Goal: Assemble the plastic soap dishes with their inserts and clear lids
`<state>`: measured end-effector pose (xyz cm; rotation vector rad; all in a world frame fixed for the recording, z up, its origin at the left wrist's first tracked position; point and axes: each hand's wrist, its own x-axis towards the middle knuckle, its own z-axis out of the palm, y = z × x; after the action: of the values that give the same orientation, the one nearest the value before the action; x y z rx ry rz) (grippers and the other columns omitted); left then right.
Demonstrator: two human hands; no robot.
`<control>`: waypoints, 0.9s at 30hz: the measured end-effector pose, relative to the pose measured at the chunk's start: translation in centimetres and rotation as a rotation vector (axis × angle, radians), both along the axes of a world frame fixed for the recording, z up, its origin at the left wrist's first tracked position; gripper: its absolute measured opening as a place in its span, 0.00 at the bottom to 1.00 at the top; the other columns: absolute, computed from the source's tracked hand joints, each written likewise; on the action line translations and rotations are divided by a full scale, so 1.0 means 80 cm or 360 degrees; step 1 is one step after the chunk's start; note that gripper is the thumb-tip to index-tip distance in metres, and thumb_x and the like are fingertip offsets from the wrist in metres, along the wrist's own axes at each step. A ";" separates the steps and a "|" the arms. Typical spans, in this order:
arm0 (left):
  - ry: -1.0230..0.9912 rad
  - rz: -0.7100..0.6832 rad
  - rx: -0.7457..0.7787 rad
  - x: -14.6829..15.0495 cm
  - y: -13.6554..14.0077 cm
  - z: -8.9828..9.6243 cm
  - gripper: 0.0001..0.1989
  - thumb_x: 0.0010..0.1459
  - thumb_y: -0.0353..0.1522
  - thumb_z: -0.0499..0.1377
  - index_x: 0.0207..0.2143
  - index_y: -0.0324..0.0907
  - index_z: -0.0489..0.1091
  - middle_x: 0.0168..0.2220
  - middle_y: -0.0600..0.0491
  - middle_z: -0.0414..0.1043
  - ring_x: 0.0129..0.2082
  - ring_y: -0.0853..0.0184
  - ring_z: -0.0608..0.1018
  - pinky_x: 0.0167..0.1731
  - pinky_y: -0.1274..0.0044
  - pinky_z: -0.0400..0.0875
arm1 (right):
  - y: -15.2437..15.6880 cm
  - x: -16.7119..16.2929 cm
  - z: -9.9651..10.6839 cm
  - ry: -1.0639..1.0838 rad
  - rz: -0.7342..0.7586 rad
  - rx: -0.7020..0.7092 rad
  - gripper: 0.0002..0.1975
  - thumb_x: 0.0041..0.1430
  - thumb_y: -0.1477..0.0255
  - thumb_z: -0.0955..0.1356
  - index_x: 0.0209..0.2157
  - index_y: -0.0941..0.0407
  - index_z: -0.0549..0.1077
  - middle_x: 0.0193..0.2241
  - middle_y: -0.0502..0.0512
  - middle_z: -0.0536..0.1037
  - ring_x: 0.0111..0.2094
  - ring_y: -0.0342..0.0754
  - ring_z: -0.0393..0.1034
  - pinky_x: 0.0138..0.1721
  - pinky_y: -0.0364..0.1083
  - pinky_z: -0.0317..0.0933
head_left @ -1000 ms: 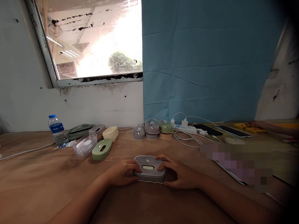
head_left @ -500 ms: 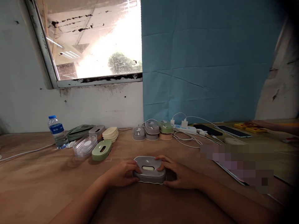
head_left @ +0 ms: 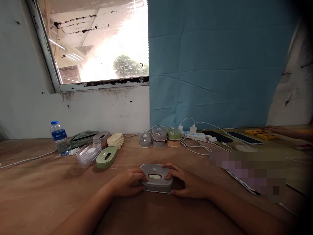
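Note:
A grey oval plastic box [head_left: 157, 187] with a slotted, sunken top sits on the table in front of me. Through its slot a cream-coloured piece [head_left: 155, 176] shows. My left hand [head_left: 129, 182] grips the left end, thumb low on the side and fingers over the top rim. The right end is held the same way by my right hand [head_left: 183, 181]. A pale wavy edge runs along the bottom of the box. Beyond my left hand lie a green oval slotted cover [head_left: 107, 158] and a stack of cream oval plates [head_left: 115, 140].
Clear plastic trays [head_left: 89, 153], a water bottle [head_left: 60, 138] and a dark green pouch [head_left: 83, 138] stand at back left. Several stacked oval boxes [head_left: 158, 134] are at the back middle. A power strip [head_left: 194, 134], cables and phones [head_left: 244, 138] lie right, near another person's hand [head_left: 274, 129].
My hands and the grey box keep the same place and grip. At the far right, the other person's hand has shifted slightly to the right.

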<state>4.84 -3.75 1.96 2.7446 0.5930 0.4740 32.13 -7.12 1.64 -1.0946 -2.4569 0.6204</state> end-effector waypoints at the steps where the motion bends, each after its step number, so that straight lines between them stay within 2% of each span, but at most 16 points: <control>1: -0.0002 -0.0001 0.0000 0.000 0.000 0.000 0.12 0.51 0.30 0.55 0.40 0.43 0.66 0.40 0.51 0.67 0.40 0.67 0.70 0.41 0.77 0.64 | 0.000 0.000 0.000 -0.0001 0.0001 0.0005 0.18 0.45 0.69 0.68 0.40 0.54 0.66 0.54 0.56 0.53 0.55 0.54 0.50 0.52 0.50 0.50; 5: -0.0031 -0.0035 0.0010 0.000 -0.002 -0.001 0.12 0.51 0.31 0.55 0.40 0.42 0.66 0.40 0.50 0.68 0.40 0.67 0.70 0.41 0.77 0.65 | 0.001 0.000 -0.001 0.0004 0.0010 0.0023 0.18 0.45 0.69 0.68 0.41 0.53 0.66 0.54 0.56 0.53 0.55 0.53 0.51 0.52 0.50 0.50; 9: -0.0209 -0.0047 0.0155 -0.002 0.001 -0.005 0.13 0.53 0.32 0.54 0.42 0.42 0.64 0.42 0.49 0.67 0.47 0.64 0.66 0.52 0.70 0.56 | 0.002 0.000 -0.003 0.0017 0.0030 0.0064 0.17 0.44 0.69 0.68 0.39 0.54 0.66 0.54 0.57 0.54 0.54 0.54 0.51 0.52 0.51 0.50; 11: -0.0370 0.0162 0.0300 -0.004 0.015 -0.007 0.12 0.54 0.31 0.51 0.43 0.42 0.62 0.44 0.48 0.66 0.49 0.64 0.64 0.54 0.69 0.52 | 0.001 0.000 -0.004 0.0022 0.0020 0.0094 0.17 0.44 0.69 0.68 0.39 0.55 0.66 0.53 0.57 0.55 0.54 0.54 0.52 0.52 0.50 0.50; 13: -0.0475 0.0501 0.0470 -0.009 0.043 -0.007 0.10 0.55 0.28 0.48 0.41 0.40 0.62 0.43 0.48 0.65 0.49 0.65 0.64 0.52 0.71 0.54 | 0.001 -0.001 -0.004 0.0020 0.0008 0.0108 0.17 0.44 0.70 0.68 0.39 0.55 0.66 0.53 0.57 0.55 0.53 0.54 0.53 0.52 0.49 0.50; 16: -0.0299 0.1071 0.0683 -0.019 0.104 0.001 0.13 0.52 0.23 0.47 0.40 0.39 0.62 0.44 0.47 0.63 0.48 0.66 0.64 0.51 0.74 0.56 | -0.001 -0.001 -0.002 -0.0007 0.0012 0.0110 0.18 0.43 0.71 0.68 0.39 0.55 0.66 0.53 0.58 0.56 0.53 0.53 0.53 0.52 0.49 0.50; 17: -0.0171 0.1288 0.0708 -0.023 0.124 0.005 0.16 0.50 0.22 0.47 0.42 0.40 0.60 0.45 0.47 0.62 0.49 0.66 0.64 0.50 0.74 0.56 | -0.002 -0.001 -0.001 -0.0016 0.0013 0.0110 0.18 0.43 0.71 0.68 0.40 0.55 0.65 0.53 0.58 0.55 0.53 0.53 0.53 0.52 0.48 0.50; 18: -0.0140 0.1410 0.0701 -0.028 0.144 0.009 0.19 0.48 0.21 0.47 0.44 0.38 0.60 0.45 0.45 0.62 0.48 0.64 0.64 0.50 0.73 0.57 | -0.003 -0.002 0.000 -0.0022 0.0015 0.0111 0.18 0.43 0.71 0.68 0.40 0.55 0.65 0.53 0.58 0.55 0.53 0.53 0.53 0.52 0.48 0.50; 22: -0.0049 0.1694 0.0600 -0.047 0.196 0.017 0.19 0.44 0.21 0.49 0.42 0.32 0.61 0.41 0.37 0.65 0.45 0.54 0.67 0.45 0.65 0.58 | -0.004 -0.002 0.001 -0.0025 0.0013 0.0113 0.19 0.43 0.72 0.68 0.40 0.55 0.65 0.53 0.58 0.55 0.53 0.52 0.53 0.51 0.47 0.51; 27: 0.0053 0.1779 0.0403 -0.067 0.217 0.011 0.20 0.42 0.20 0.51 0.42 0.33 0.62 0.35 0.38 0.70 0.39 0.53 0.72 0.38 0.68 0.62 | -0.003 -0.001 -0.001 -0.0027 0.0000 0.0091 0.20 0.43 0.72 0.68 0.41 0.55 0.65 0.53 0.58 0.55 0.53 0.53 0.53 0.52 0.48 0.51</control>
<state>-0.48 13.63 2.87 2.3616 2.1875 0.7478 32.04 -7.39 1.59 -1.0820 -2.4735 0.5391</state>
